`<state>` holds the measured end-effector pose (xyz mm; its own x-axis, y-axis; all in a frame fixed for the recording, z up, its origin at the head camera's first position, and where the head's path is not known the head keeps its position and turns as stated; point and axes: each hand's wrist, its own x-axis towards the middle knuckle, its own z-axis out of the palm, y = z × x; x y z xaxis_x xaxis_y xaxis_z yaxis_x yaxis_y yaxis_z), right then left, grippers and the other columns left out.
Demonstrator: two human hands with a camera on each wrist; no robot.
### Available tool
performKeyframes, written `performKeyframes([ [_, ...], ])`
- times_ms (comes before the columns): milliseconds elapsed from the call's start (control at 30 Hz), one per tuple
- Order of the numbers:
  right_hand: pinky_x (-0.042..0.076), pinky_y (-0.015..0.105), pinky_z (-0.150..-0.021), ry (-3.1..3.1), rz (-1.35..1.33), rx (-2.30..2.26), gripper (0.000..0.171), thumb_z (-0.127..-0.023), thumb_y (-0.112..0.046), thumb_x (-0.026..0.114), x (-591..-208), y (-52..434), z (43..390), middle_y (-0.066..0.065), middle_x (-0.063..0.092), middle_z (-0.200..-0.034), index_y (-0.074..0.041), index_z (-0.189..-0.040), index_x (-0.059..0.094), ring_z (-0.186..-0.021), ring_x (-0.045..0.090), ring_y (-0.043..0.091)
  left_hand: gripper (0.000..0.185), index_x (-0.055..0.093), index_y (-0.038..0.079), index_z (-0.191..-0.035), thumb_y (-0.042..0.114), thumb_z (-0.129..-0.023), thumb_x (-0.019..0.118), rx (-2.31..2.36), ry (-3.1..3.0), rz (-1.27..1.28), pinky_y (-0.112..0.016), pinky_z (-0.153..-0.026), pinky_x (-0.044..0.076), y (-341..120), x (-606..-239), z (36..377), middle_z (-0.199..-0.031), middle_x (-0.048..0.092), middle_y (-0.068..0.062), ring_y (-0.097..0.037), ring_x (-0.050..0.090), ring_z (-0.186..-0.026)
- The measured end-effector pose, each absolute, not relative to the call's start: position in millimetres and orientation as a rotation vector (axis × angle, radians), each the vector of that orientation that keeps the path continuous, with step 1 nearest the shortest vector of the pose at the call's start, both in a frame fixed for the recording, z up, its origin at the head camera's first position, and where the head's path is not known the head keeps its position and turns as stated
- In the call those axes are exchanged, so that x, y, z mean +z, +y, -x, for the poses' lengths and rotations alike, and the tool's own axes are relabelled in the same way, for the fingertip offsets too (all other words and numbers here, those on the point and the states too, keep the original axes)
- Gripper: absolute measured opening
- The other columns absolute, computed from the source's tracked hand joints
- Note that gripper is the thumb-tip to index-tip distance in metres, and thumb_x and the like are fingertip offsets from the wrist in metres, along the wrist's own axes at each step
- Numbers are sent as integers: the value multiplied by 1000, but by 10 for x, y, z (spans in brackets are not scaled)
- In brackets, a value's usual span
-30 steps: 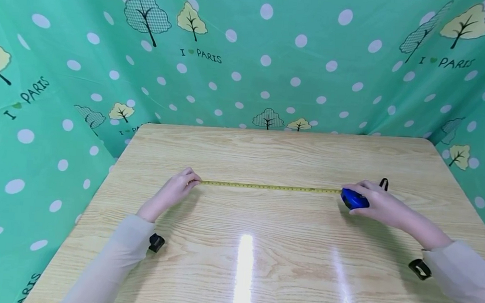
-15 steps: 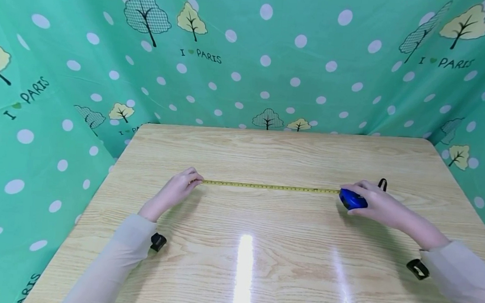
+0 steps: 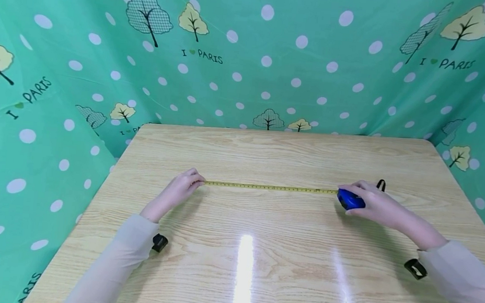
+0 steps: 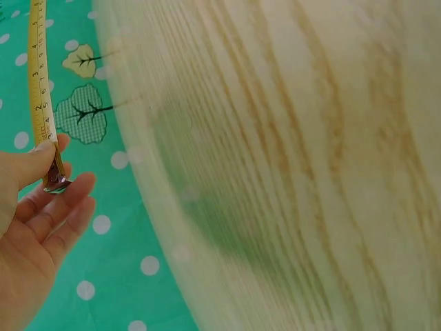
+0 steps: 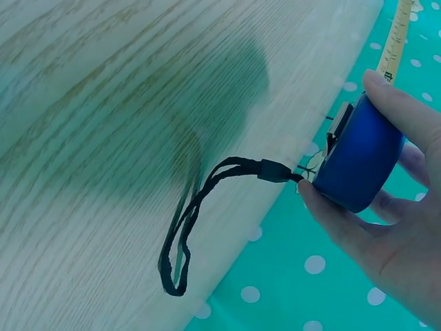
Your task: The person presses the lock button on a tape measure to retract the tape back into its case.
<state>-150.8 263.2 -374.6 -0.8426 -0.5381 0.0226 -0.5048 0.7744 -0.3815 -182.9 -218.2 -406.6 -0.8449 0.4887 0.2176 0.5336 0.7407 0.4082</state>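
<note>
My left hand [image 3: 177, 191] pinches the tape [image 3: 269, 187] by its end hook; my right hand [image 3: 374, 204] wraps the blue case [image 3: 350, 200]. The tape is drawn out along the table [image 3: 260, 249] — locking or rewinding seems left, though I can't tell.

**Light wood surface, one tape stretched across it**

The surface [image 3: 268, 250] is showing pale wood grain with rounded far corners, and two bright streaks of glare are running down its near half. A yellow measuring tape [image 3: 269, 187] is lying stretched straight across the middle, left to right. At its right end a blue tape case [image 3: 350, 200] is sitting, with a black wrist strap [image 5: 196, 221] trailing onto the wood beside it.
</note>
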Motion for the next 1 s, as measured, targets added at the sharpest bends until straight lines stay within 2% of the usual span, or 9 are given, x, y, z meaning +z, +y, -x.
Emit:
performKeyframes([
  [533,50,39,-64,2945,934,-550,56,-71,-14,74,-3797,2618,1498,21,51,-102,1,-120,50,-88,54,33,12,64,-2,-94,3,-86,56,-723,-2855,799,-25,-59,46,-2101,-4069,1834,-82,55,-4,-13,52,-70],
  [1000,50,43,-66,2966,909,-502,56,-72,-17,73,-3769,2589,1484,21,51,-105,-2,-121,50,-90,54,35,12,65,-2,-92,4,-85,57,-733,-2836,807,-25,-59,46,-2075,-4068,1861,-81,56,-5,-14,53,-70],
])
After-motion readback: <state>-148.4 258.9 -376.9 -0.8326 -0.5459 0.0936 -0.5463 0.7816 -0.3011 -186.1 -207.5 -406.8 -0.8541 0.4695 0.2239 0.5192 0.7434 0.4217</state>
